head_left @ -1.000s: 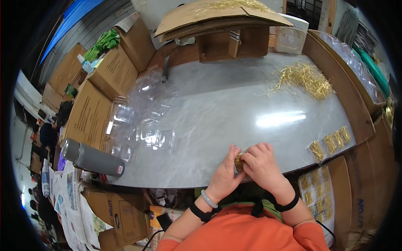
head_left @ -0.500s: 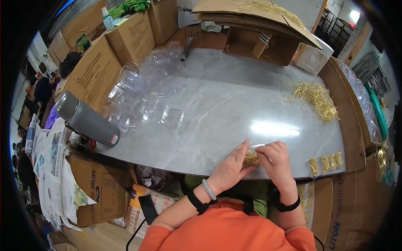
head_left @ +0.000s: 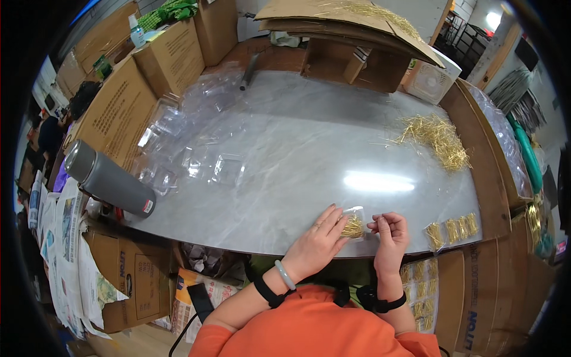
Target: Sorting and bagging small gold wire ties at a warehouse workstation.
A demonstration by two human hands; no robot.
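Note:
My left hand [head_left: 316, 239] rests at the left side of a small clear plastic box [head_left: 358, 209] near the table's front edge, its thumb and index finger bracketing it. Short gold wire-like pieces [head_left: 353, 226] lie in the box. Just right of it, apart from the box, my right hand [head_left: 390, 231] is closed in a pinch; whatever it holds is too small to make out. Several gold bundles [head_left: 453, 231] stand in a row further right. Behind them a loose heap of gold pieces [head_left: 439, 141] lies on the table.
Clear plastic boxes [head_left: 196, 134] cover the table's left side beside a grey flask [head_left: 112, 178]. A dark tube [head_left: 250, 72], a cardboard box [head_left: 333, 62] and a white fan [head_left: 429, 81] stand at the back. A cardboard wall [head_left: 485, 160] edges the right.
My right hand has drawn away from the box to the right. My left hand has flattened somewhat beside it, uncovering the gold pieces inside. The whole view has shifted slightly.

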